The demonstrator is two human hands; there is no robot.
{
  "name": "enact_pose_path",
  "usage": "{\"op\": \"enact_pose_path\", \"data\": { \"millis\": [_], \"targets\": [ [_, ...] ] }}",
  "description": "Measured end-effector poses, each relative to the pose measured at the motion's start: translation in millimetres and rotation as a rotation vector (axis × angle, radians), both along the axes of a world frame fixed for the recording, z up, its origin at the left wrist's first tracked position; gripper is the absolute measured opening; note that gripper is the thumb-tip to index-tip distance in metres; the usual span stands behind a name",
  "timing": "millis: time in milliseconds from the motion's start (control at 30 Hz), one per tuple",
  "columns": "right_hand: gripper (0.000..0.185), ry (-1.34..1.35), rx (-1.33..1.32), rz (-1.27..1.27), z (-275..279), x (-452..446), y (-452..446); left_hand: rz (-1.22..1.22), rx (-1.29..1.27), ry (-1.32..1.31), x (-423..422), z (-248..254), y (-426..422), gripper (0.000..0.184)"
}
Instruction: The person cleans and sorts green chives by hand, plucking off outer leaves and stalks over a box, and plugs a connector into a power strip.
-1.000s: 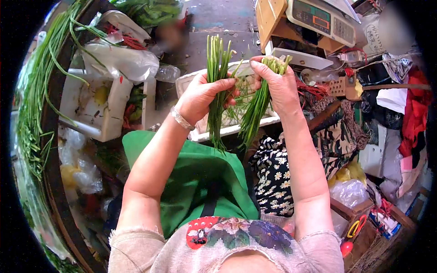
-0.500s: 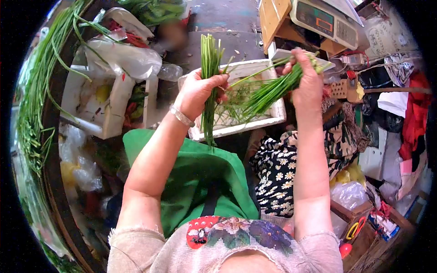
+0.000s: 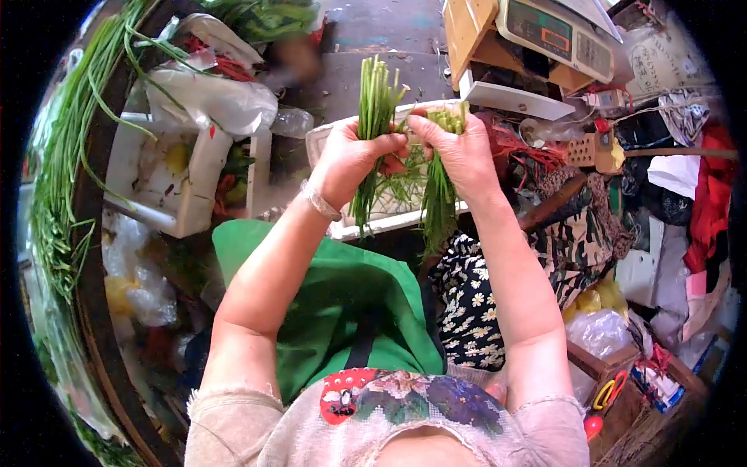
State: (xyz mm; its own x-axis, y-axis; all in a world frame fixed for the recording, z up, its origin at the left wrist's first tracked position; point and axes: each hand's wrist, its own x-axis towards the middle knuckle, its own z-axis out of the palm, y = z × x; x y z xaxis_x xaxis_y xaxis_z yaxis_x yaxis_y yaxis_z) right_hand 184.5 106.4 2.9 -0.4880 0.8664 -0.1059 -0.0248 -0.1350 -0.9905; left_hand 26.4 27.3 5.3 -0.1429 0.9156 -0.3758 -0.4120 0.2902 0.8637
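My left hand (image 3: 348,159) is closed around an upright bunch of thin green stalks (image 3: 377,89), which look like chives. Their cut ends stick up above the fist and the leafy tips hang below. Close beside it, my right hand (image 3: 465,159) grips a second bunch of the stalks (image 3: 440,194), its pale ends showing at the top and its tips drooping. The fingertips of both hands nearly meet; whether they touch is unclear. Beneath the hands stands a white foam box (image 3: 317,140) with loose green scraps inside.
A digital scale (image 3: 556,39) stands at the back right above a wooden stand. Another white foam box (image 3: 191,183) and plastic bags (image 3: 206,97) lie to the left. Long green stalks (image 3: 62,187) run along the far left edge. Red-orange scissors (image 3: 611,391) lie at lower right.
My right hand has moved left and slightly down with its bunch, close to my left hand. That bunch has turned from slanting to hanging. My left hand has shifted slightly right.
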Motion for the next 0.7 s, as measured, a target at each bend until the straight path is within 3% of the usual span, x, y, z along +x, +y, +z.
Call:
{"op": "enact_pose_path", "data": {
  "millis": [67,200,367,567,700],
  "targets": [
    [0.013,0.022,-0.026,-0.009,3,-4,-3,-0.096,0.039,0.018,1,-2,0,0.014],
    [0.009,0.156,-0.082,-0.174,16,11,15,-0.014,0.016,-0.049,-4,2,1,0.017],
    [0.012,0.545,-0.205,-0.324,16,43,43,0.020,0.018,-0.003,-22,4,1,0.016],
    [0.016,0.564,-0.260,-0.455,20,52,48,0.117,-0.019,0.059,-33,-4,1,0.019],
    [0.011,0.469,-0.179,-0.319,29,43,38,0.079,0.004,0.237,-25,-3,1,0.020]
  ]
}}
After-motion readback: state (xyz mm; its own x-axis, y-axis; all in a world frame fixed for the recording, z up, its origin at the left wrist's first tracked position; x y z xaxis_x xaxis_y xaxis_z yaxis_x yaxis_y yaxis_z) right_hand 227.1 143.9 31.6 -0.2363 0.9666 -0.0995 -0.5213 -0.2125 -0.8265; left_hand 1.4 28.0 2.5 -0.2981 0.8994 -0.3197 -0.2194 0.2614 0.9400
